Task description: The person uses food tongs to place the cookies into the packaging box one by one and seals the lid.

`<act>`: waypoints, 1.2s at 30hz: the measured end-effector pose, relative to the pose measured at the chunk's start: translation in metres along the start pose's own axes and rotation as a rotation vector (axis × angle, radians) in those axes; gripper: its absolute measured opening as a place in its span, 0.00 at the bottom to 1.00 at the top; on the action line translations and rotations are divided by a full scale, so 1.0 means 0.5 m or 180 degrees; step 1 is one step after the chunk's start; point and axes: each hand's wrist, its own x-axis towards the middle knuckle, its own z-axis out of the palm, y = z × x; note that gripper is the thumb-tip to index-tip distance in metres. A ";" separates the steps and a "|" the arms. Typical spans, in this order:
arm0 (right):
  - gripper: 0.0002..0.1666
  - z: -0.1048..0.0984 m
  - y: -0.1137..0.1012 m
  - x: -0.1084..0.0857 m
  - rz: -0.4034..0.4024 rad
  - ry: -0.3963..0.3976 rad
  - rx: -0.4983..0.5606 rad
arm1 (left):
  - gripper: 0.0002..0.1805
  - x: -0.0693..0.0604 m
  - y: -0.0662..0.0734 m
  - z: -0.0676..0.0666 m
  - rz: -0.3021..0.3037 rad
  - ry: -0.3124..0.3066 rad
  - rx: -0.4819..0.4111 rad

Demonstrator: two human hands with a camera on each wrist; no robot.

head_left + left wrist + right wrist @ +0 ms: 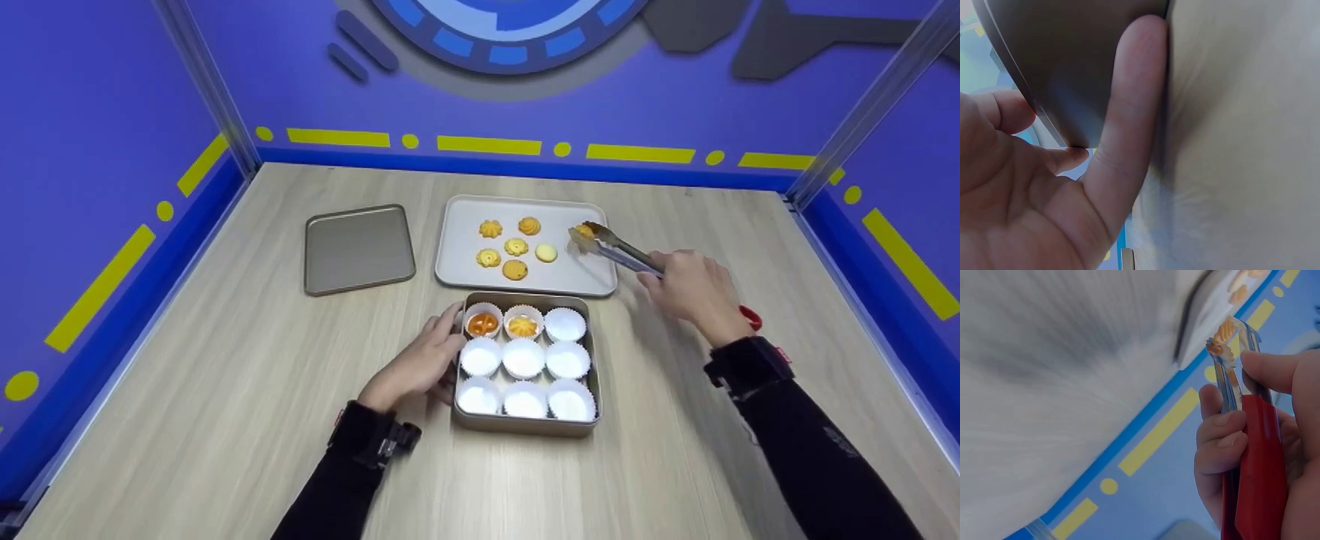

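My right hand grips metal tongs with red handles, and a golden cookie sits between their tips, over the right end of the light tray. On that tray lie several cookies, among them a swirled one and a pale round one. My left hand touches the left side of the square tin, its fingers spread along the wall. Inside the tin, white paper cups stand in rows; one back cup holds an orange-brown cookie, another a yellow one.
A dark, shallow square lid or tray lies at the back left, beside the light tray. Blue-purple panels with yellow marks border the wooden table behind and on both sides.
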 end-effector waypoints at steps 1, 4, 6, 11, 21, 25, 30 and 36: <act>0.16 -0.012 0.001 -0.007 -0.0060 -0.0018 -0.0028 | 0.38 0.000 0.002 0.000 0.0006 0.0005 0.0036; 0.16 -0.053 -0.001 -0.034 -0.0279 0.0019 -0.0083 | 0.38 0.001 0.005 -0.002 0.0003 0.0001 -0.0015; 0.16 -0.081 -0.007 -0.055 -0.0431 0.0087 -0.0078 | 0.38 0.002 0.006 -0.004 0.0053 0.0033 0.0054; 0.17 -0.139 -0.030 -0.108 -0.0789 0.0101 0.0008 | 0.37 0.002 0.002 -0.008 0.0171 0.0086 0.0209; 0.12 -0.190 -0.075 -0.167 -0.1264 -0.0344 -0.0313 | 0.37 0.002 0.001 -0.008 0.0163 0.0081 0.0227; 0.11 -0.203 -0.108 -0.160 -0.1250 -0.0554 -0.0480 | 0.37 0.000 0.000 -0.009 0.0155 0.0081 0.0236; 0.11 -0.211 -0.137 -0.142 -0.1357 -0.0645 -0.0787 | 0.36 0.001 -0.001 -0.005 0.0153 0.0067 0.0268; 0.09 -0.214 -0.156 -0.129 -0.1454 -0.0614 -0.0995 | 0.37 0.001 -0.001 -0.003 0.0159 0.0043 0.0223</act>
